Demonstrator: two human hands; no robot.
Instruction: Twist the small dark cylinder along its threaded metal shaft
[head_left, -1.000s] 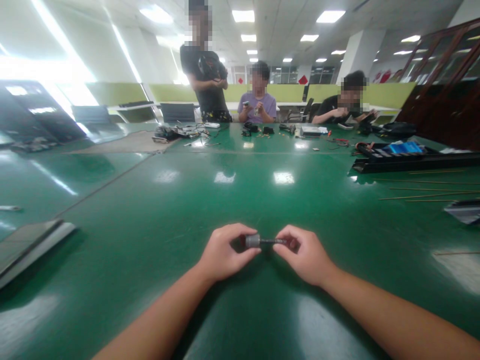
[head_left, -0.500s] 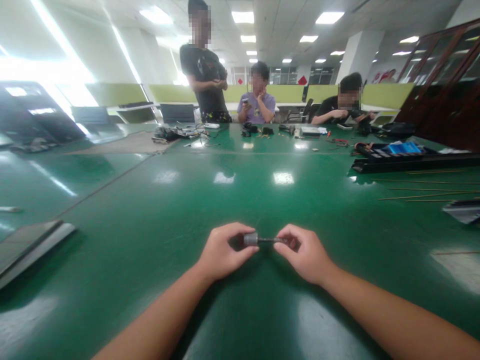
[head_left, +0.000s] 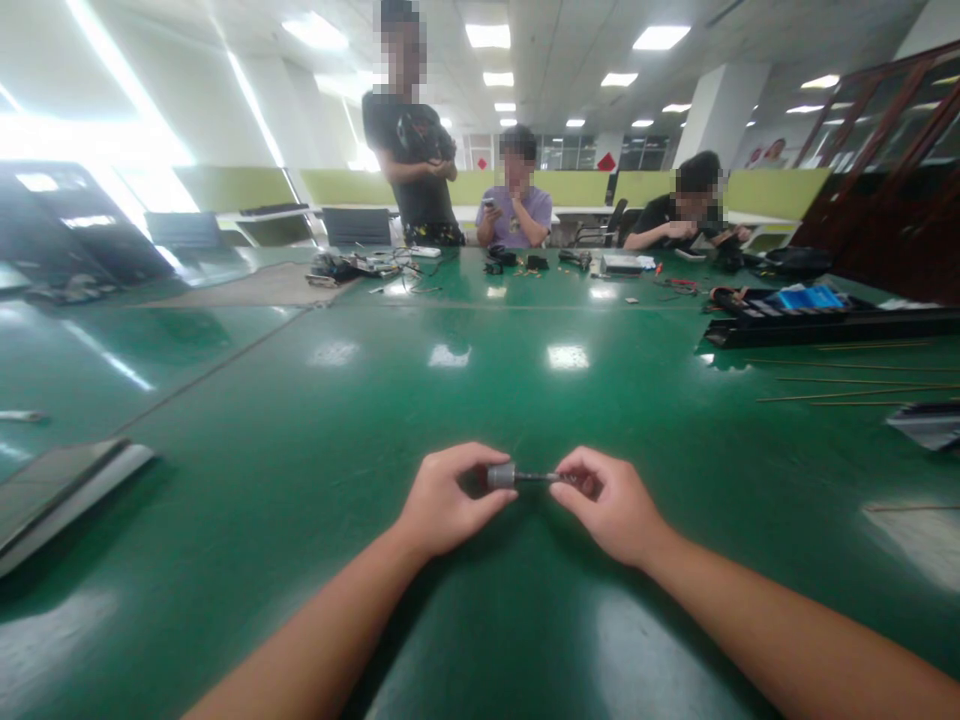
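Note:
My left hand (head_left: 452,500) grips a short grey metal cylinder (head_left: 501,476) between thumb and fingers, just above the green table (head_left: 480,410). From the cylinder's right end runs a thin dark rod (head_left: 535,477) with a patterned, perhaps spiral, surface. The rod's far end is pinched by the thumb and fingers of my right hand (head_left: 611,505), and part of it is hidden there. Cylinder and rod lie in one line, roughly level, across the gap between my hands. Their exact kind is too small to make out.
At the left lies a flat grey panel (head_left: 67,500). Thin rods (head_left: 862,380) and a long black channel (head_left: 840,328) are at the right. Cables and electronic parts (head_left: 367,265) line the far side, where one person (head_left: 412,150) stands and two sit.
Almost nothing differs. My right fingertips sit very slightly farther right along the rod, while my left hand keeps its hold on the cylinder.

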